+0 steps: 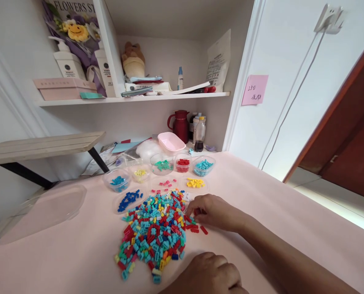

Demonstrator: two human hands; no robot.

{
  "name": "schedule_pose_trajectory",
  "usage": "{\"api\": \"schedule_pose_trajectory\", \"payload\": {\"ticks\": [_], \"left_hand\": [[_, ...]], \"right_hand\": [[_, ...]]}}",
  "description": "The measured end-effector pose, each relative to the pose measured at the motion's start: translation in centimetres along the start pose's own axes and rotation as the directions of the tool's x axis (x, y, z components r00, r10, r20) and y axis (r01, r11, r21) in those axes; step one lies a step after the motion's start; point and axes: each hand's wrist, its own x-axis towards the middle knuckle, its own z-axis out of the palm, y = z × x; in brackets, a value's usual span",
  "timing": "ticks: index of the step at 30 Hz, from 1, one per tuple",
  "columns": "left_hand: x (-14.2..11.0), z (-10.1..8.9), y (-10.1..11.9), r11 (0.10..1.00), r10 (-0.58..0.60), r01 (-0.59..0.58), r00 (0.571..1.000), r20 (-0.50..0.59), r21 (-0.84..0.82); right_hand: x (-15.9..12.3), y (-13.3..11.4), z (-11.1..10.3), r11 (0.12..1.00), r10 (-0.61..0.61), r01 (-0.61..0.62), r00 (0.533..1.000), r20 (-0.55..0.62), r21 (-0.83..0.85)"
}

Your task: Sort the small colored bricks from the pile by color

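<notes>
A mixed heap of small toy building bricks [157, 232], in red, turquoise, green, yellow and other colours, lies on the pink table cover. At the heap's right edge, my right hand [212, 210] has its fingers bent down in a pinch among the bricks; whatever is between the fingertips is hidden. Several loose red bricks [194, 230] lie just below it. Closer to me, my left hand [211, 273] rests with curled fingers right of the heap's near end. Its fingertips are out of sight, so anything inside cannot be made out.
Behind the heap stand clear tubs of sorted bricks: blue [118, 183], green [162, 165], red [182, 163], turquoise [204, 165]. Dark blue bricks [129, 200] and yellow bricks [195, 183] lie in shallow lids. Farther back are a pink basin [171, 142], red jug [181, 125] and bottle [199, 134].
</notes>
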Motion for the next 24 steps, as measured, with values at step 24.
{"api": "schedule_pose_trajectory", "payload": {"ticks": [24], "left_hand": [[0.1,-1.4,-0.3,0.998,0.056,-0.054,0.997,0.052,-0.034]], "right_hand": [[0.1,-0.1,-0.1,1.0,-0.006,0.006,1.0,0.02,-0.026]]}}
